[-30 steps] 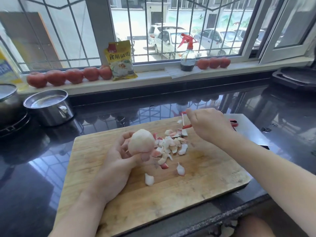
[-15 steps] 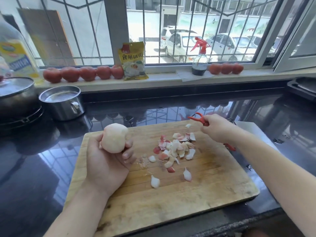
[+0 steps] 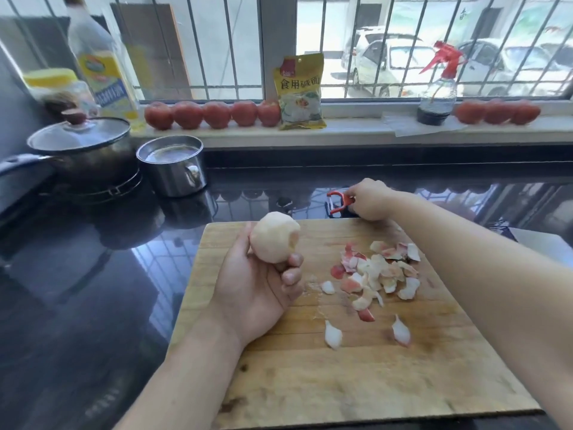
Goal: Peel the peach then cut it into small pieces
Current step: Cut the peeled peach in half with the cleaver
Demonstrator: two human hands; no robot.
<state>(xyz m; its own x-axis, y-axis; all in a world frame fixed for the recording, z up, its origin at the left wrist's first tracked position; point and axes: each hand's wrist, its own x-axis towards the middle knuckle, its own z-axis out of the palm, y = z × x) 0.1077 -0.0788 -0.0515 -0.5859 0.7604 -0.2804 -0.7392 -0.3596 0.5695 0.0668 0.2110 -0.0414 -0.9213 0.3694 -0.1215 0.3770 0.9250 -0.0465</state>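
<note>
The black glossy counter (image 3: 93, 290) spans the scene, and on it lies the wooden cutting board (image 3: 356, 383), its far edge just short of the red peeler (image 3: 338, 202). The near half of the board is bare wood, which looks like ample room for cutting; the heap of peach peels (image 3: 376, 274) crowds the far right part and would likely get in a blade's way. The left hand (image 3: 257, 287) is raised over the board's far left corner, fingers curled around the peeled peach (image 3: 274, 240), which sits on the fingertips, pale and skinless all over what shows. Bare flesh like that is probably wet, slippery and easily bruised, so a broad cupping hold around its sides seems safer than a pinch, and it should be steadied flat on the board. The right hand (image 3: 370, 200) reaches past the far edge, gripping the peeler's handle low over the counter.
</note>
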